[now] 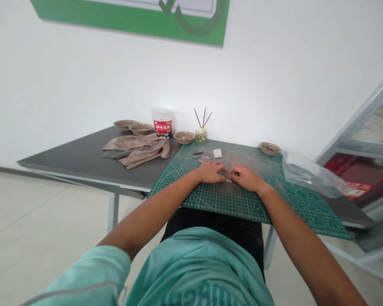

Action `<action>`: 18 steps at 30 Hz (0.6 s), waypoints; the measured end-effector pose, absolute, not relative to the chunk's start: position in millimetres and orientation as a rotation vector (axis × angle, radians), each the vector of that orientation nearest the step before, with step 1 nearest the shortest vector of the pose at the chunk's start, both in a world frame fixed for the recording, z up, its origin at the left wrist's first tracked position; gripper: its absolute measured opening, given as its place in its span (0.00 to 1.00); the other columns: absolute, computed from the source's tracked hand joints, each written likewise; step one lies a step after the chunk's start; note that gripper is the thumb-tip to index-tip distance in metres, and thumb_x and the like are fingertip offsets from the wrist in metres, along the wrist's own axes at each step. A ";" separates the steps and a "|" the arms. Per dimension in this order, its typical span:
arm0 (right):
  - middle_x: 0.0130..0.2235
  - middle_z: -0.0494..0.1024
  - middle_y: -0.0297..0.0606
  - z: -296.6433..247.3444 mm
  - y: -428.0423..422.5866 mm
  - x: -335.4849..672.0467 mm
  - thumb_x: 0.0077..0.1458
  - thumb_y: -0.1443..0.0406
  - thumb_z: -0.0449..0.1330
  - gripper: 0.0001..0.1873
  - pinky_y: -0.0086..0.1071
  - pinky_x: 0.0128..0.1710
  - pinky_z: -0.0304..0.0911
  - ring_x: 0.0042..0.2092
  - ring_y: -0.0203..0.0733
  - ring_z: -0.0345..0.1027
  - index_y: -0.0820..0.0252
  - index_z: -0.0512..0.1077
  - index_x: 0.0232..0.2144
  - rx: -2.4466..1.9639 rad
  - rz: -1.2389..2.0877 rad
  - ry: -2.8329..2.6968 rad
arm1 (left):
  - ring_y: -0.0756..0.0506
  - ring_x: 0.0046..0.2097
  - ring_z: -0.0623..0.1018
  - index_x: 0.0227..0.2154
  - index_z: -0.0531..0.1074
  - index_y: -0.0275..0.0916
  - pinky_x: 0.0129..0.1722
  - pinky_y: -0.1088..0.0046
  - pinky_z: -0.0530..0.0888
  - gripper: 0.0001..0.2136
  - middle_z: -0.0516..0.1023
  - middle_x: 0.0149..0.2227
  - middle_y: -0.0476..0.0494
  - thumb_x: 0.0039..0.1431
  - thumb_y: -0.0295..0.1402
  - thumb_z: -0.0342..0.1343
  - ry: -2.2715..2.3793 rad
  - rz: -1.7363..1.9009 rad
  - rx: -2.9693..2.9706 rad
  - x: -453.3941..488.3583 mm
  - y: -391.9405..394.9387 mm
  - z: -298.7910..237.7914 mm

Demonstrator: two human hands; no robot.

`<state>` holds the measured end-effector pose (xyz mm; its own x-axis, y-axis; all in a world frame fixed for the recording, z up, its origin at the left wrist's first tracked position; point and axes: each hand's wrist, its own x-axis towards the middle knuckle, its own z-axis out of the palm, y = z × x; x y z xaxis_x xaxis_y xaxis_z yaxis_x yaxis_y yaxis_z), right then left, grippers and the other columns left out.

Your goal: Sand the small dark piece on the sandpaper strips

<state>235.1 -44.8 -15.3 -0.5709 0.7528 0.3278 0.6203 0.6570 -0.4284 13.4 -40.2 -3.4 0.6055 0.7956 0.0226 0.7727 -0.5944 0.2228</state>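
My left hand [211, 172] and my right hand [245, 177] rest on a green cutting mat [242, 204], fingertips meeting at its middle. Between them they pinch a small dark piece [223, 173], mostly hidden by my fingers. A little white scrap [229, 180] shows just under the fingertips. Beyond my left hand lie a small grey-and-pink flat piece [203, 159], a dark strip [197, 155] and a white paper slip [217, 153]. What the pinched piece is remains too small to tell.
The mat lies on a dark grey table [83, 157] and overhangs its near edge. Further back are a crumpled taupe cloth [135, 150], several tan bowls [184, 137], a white tub with a red label [162, 123] and a reed diffuser [201, 135]. A clear plastic bag [309, 174] lies at right.
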 end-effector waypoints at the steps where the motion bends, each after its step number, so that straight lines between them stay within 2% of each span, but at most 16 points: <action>1: 0.36 0.78 0.36 -15.4 -42.8 234.3 0.59 0.65 0.59 0.06 0.32 0.39 0.59 0.37 0.41 0.67 0.57 0.76 0.34 -1.083 0.347 -2.373 | 0.35 0.63 0.64 0.56 0.67 0.46 0.63 0.54 0.59 0.26 0.64 0.63 0.43 0.58 0.52 0.53 1.304 0.175 2.642 13.4 -40.1 -3.2; 4: 0.35 0.77 0.37 -14.2 -38.6 237.4 0.59 0.64 0.60 0.06 0.33 0.39 0.59 0.37 0.42 0.66 0.59 0.76 0.34 -1.134 0.305 -2.329 | 0.34 0.63 0.64 0.56 0.67 0.45 0.62 0.54 0.60 0.26 0.65 0.63 0.42 0.58 0.52 0.53 1.304 0.168 2.645 13.4 -39.9 -2.2; 8: 0.32 0.77 0.34 -13.3 -44.2 242.2 0.59 0.63 0.60 0.06 0.31 0.36 0.60 0.33 0.39 0.67 0.58 0.77 0.34 -1.096 0.370 -2.390 | 0.34 0.63 0.64 0.56 0.67 0.47 0.62 0.54 0.60 0.26 0.65 0.62 0.43 0.58 0.52 0.54 1.304 0.159 2.642 13.9 -40.6 -1.1; 13: 0.36 0.78 0.36 -14.1 -41.4 237.9 0.60 0.64 0.60 0.06 0.32 0.39 0.60 0.37 0.41 0.67 0.58 0.77 0.35 -1.102 0.348 -2.364 | 0.35 0.63 0.64 0.56 0.67 0.46 0.63 0.54 0.60 0.26 0.65 0.62 0.43 0.59 0.52 0.53 1.299 0.159 2.646 14.0 -41.6 -0.3; 18: 0.34 0.77 0.36 -11.4 -41.3 240.9 0.59 0.64 0.60 0.06 0.33 0.39 0.60 0.35 0.41 0.67 0.59 0.77 0.34 -1.117 0.327 -2.356 | 0.35 0.63 0.64 0.55 0.68 0.46 0.62 0.54 0.60 0.25 0.66 0.62 0.43 0.59 0.51 0.53 1.292 0.168 2.658 13.5 -42.6 -0.1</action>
